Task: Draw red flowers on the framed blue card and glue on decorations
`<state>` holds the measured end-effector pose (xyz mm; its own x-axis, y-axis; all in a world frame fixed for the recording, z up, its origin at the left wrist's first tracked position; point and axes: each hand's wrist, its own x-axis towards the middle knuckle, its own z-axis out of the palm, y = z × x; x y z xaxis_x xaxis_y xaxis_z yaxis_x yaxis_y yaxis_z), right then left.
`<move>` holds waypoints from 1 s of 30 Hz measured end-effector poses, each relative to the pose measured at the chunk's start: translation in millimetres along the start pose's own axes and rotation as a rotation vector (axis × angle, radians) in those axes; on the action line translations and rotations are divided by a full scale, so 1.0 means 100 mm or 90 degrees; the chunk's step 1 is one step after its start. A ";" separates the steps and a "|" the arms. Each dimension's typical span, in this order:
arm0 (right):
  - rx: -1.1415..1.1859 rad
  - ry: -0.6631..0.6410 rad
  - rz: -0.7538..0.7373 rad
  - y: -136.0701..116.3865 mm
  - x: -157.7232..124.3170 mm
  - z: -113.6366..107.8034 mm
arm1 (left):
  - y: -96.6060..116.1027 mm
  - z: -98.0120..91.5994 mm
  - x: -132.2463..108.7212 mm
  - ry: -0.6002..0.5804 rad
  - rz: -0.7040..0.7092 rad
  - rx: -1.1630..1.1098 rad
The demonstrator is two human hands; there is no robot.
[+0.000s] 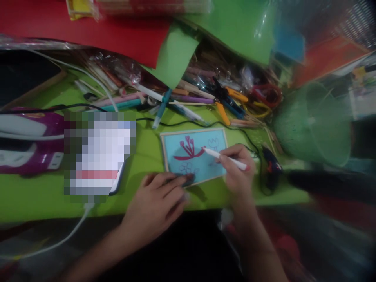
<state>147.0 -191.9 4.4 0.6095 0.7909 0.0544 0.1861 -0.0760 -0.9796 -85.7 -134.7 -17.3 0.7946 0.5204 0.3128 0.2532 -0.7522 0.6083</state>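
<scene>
1. Bright green tabletop stretches across the middle of the frame, and above it we see a red sheet at the upper left and a pale green sheet near the upper centre.

2. Near the centre of the frame, slightly right and low, our light-blue framed panel lies flat on the green surface, edged by a pale border.

3. On it we see a red flower drawing: three blooms on stems above a curved stroke. Thin flower outlines sit at the panel's upper right and lower left.

4. Our right hand, right of centre, has its fingers wrapped around a white marker with a red end; its tip meets the right end of the curved stroke.

5. Our left hand, low centre, reaches its fingers over the panel's lower edge. We cannot tell whether they pinch that edge or only rest on it.

6. At centre left we find a phone, its screen pixelated, with a white cable running from its lower end; a purple-and-white device lies farther left.

7. Above the panel we see orange-handled pliers among pens and sticks; at the right stands a green plastic tub.
</scene>
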 end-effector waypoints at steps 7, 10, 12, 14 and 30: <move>0.129 0.141 -0.093 -0.03 0.06 -0.07 | -0.03 0.01 -0.05 0.016 0.002 -0.014; 0.173 0.173 -0.089 -0.06 0.08 -0.11 | -0.04 0.01 -0.06 0.023 0.001 -0.007; 0.199 0.185 -0.086 -0.08 0.08 -0.14 | -0.05 0.01 -0.06 0.029 -0.013 -0.019; 0.218 0.195 -0.085 -0.09 0.08 -0.19 | -0.05 0.02 -0.08 0.040 -0.034 -0.032; 0.282 0.086 0.055 0.26 -0.23 -0.65 | 0.54 -0.16 0.04 -0.004 -0.097 -0.262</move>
<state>187.9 -252.0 -9.8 0.7081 0.7052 -0.0347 -0.1984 0.1516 -0.9683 -77.4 -166.6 28.1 0.7690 0.6091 0.1940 0.1271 -0.4431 0.8874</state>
